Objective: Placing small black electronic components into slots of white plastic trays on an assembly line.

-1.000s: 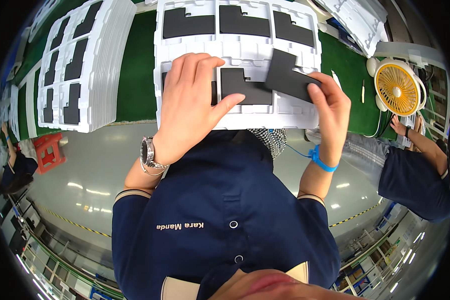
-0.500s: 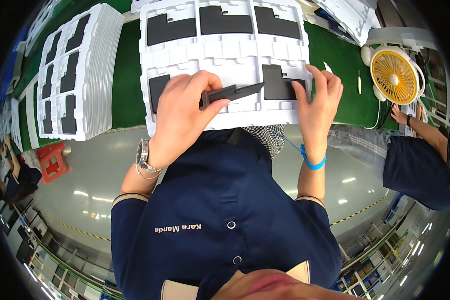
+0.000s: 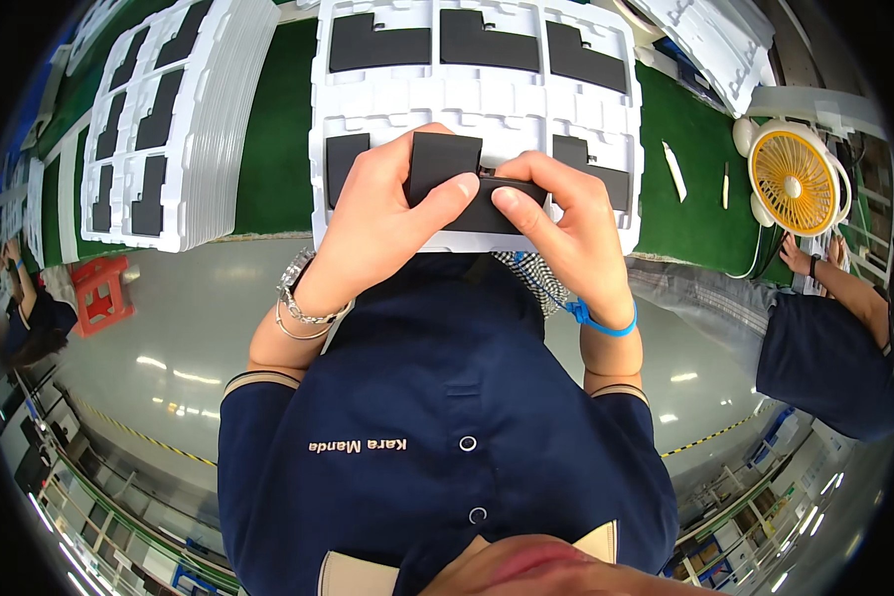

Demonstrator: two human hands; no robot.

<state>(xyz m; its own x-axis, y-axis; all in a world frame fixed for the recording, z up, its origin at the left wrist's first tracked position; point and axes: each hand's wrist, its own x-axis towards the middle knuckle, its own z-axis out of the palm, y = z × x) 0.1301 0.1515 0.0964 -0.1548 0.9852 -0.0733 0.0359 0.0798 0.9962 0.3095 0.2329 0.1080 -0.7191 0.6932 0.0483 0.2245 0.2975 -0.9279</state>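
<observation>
Both hands hold a flat black L-shaped part (image 3: 445,161) just above the near row of a white moulded tray (image 3: 407,102). My left hand (image 3: 379,211) grips its left side, thumb on the face and fingers behind. On the right end, my right hand (image 3: 571,230) pinches it near the notch, where a small connector or cable stub shows. Similar black parts lie in the tray: several in the far row, one at the near left (image 3: 346,164) partly behind my left hand, and one at the near right (image 3: 614,184) partly behind my right hand.
A tall stack of white trays (image 3: 209,149) with black parts on top stands at the left of the green table (image 3: 273,149). To the right lie a white-handled tool (image 3: 673,171), a thin stick-like tool (image 3: 725,186) and a yellow-and-white fan (image 3: 793,184). A co-worker's hand (image 3: 795,256) rests nearby.
My right hand has moved left from the tray's right edge and taken hold of the part. The part has turned from edge-on to show its broad face. The view has shifted slightly.
</observation>
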